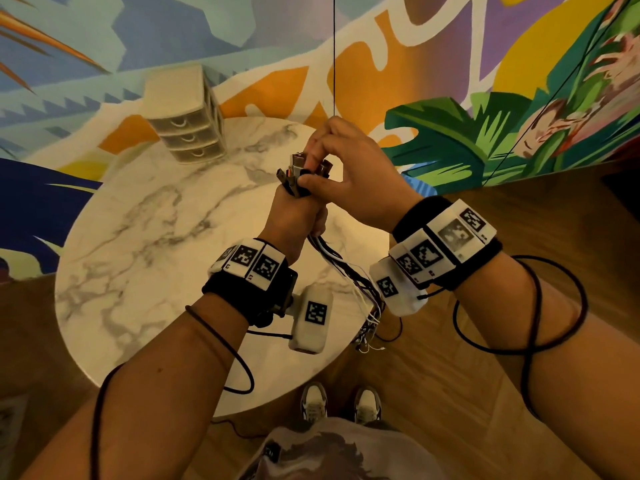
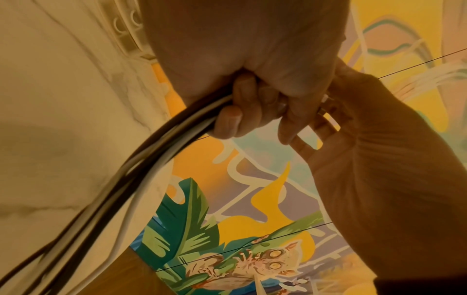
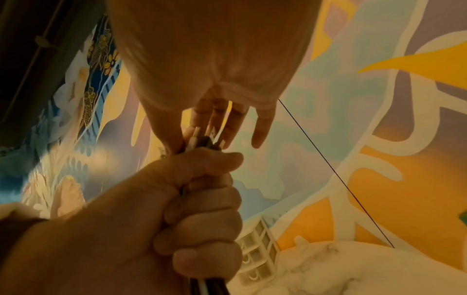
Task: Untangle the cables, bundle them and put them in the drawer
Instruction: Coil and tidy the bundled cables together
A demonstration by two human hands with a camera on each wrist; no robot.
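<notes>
Above the round marble surface [image 1: 145,237] I hold the cables [image 1: 332,258] upright as one sheaf, clear of the top. My left hand [image 1: 294,216] is fisted round the sheaf just below the plug ends, fingers [image 2: 227,119] curled tight on the strands, and the long tails hang down past the near edge toward the floor. My right hand [image 1: 349,178] comes in from above, thumb and fingertips pinching at the cluster of connectors [image 1: 301,171] that sticks out of the fist; its little finger stands free. I judge these leads to be light and limp, smooth-jacketed, so they will slide against each other and sag wherever they are unsupported; the stiff parts are the plugs alone. The best hold seems to be where my left already has it, close under the connectors, with the right free to even the ends or run down the strands. The loose tails look partly snarled near the bottom, though I cannot tell how badly. The small drawer unit [image 1: 190,126] stands at the far side of the surface, its drawers closed.
</notes>
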